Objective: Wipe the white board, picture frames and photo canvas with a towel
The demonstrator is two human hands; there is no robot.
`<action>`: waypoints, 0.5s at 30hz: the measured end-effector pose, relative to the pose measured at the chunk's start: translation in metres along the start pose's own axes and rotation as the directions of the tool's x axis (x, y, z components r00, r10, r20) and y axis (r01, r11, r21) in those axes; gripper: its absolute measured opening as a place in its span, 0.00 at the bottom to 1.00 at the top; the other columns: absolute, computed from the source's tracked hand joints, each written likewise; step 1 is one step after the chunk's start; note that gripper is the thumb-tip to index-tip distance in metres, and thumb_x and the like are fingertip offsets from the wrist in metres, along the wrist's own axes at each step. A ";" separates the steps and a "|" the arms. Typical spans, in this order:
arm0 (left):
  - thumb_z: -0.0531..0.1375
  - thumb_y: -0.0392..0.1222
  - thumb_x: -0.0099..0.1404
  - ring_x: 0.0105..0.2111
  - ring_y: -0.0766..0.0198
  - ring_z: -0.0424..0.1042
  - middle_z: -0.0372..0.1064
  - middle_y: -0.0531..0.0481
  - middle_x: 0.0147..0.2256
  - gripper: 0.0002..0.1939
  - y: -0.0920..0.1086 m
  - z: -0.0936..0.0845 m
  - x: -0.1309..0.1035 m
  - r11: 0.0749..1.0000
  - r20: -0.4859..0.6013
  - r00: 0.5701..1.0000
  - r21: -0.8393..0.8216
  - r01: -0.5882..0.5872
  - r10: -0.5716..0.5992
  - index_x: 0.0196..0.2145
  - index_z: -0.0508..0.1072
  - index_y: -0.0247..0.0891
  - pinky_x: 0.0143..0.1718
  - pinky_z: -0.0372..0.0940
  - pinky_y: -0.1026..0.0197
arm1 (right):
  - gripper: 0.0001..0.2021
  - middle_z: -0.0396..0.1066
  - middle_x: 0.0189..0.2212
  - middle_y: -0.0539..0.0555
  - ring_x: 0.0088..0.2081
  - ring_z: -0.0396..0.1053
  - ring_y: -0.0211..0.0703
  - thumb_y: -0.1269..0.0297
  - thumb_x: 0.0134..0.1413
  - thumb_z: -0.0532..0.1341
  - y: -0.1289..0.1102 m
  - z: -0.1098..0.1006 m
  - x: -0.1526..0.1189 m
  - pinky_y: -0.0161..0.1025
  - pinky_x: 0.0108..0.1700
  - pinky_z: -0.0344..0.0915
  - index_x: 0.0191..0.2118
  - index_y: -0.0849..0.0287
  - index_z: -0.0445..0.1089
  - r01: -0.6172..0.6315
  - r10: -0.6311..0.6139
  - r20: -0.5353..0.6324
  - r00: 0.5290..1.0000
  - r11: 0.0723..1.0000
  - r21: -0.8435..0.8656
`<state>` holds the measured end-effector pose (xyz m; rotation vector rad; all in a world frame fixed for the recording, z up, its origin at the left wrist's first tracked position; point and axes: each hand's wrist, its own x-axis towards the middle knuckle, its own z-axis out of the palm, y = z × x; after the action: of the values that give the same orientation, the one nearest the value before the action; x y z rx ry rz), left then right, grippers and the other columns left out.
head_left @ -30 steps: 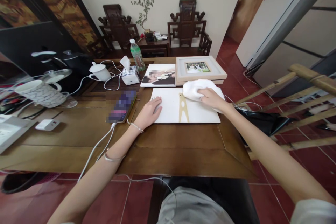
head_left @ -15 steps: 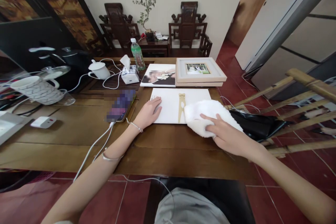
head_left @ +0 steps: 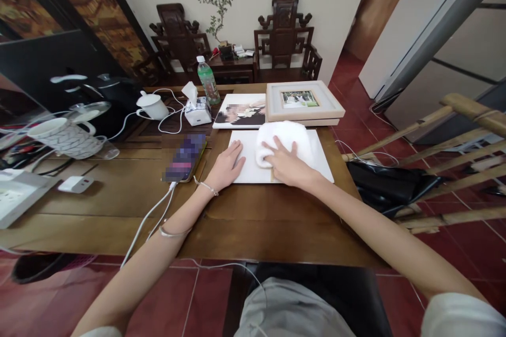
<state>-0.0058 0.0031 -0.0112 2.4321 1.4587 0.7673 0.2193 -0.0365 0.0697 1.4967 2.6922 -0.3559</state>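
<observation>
My bare left hand [head_left: 226, 167] lies palm down on the left edge of a flat white panel [head_left: 322, 160] on the brown wooden table [head_left: 253, 221], its fingers straight and holding nothing. My right hand [head_left: 288, 164] rests on a fluffy white cloth [head_left: 286, 134] that covers the middle of the panel. The fingers I can see there are spread apart over the cloth; whether my thumb pinches a fold, I cannot tell. A sliver of a tan piece [head_left: 272, 175] shows below the cloth, at its seven o'clock. From the cloth, a pale frame [head_left: 330, 102] with a small photo sits at one o'clock, on top of another light piece, and a photo panel [head_left: 241, 113] lies at eleven, beside them. At ten o'clock are a tissue box [head_left: 198, 114] and a green-labelled bottle [head_left: 208, 83]. A phone [head_left: 185, 158] with a white cable [head_left: 148, 216] plugged in lies at nine, near my left hand.
</observation>
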 end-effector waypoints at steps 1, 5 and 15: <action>0.49 0.46 0.70 0.67 0.47 0.52 0.55 0.33 0.66 0.27 0.000 0.001 0.000 1.000 0.004 1.000 0.005 0.006 -0.006 0.62 0.63 0.29 0.66 0.52 0.41 | 0.31 0.41 0.72 0.57 0.71 0.28 0.69 0.84 0.48 0.48 -0.006 0.003 -0.011 0.85 0.58 0.38 0.57 0.61 0.69 0.021 -0.021 0.012 1.000 1.000 -0.014; 0.48 0.45 0.70 0.67 0.46 0.51 0.54 0.31 0.66 0.27 0.001 0.002 0.000 1.000 0.018 1.000 0.012 0.007 -0.007 0.62 0.61 0.27 0.65 0.52 0.40 | 0.28 0.43 0.71 0.56 0.71 0.31 0.66 0.83 0.49 0.48 -0.026 0.015 -0.063 0.81 0.60 0.41 0.52 0.59 0.74 0.150 -0.147 0.044 0.988 0.987 -0.066; 0.48 0.46 0.71 0.67 0.46 0.51 0.54 0.32 0.66 0.27 0.000 0.001 0.000 1.000 0.017 1.000 0.018 0.004 -0.004 0.63 0.61 0.29 0.65 0.52 0.41 | 0.30 0.55 0.66 0.68 0.71 0.39 0.59 0.84 0.47 0.47 0.002 -0.006 -0.023 0.78 0.60 0.45 0.54 0.61 0.71 0.140 -0.143 0.016 0.990 0.985 0.099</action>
<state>-0.0051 0.0034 -0.0125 2.4417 1.4703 0.7341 0.2336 -0.0537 0.0783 1.3169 2.8083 -0.5155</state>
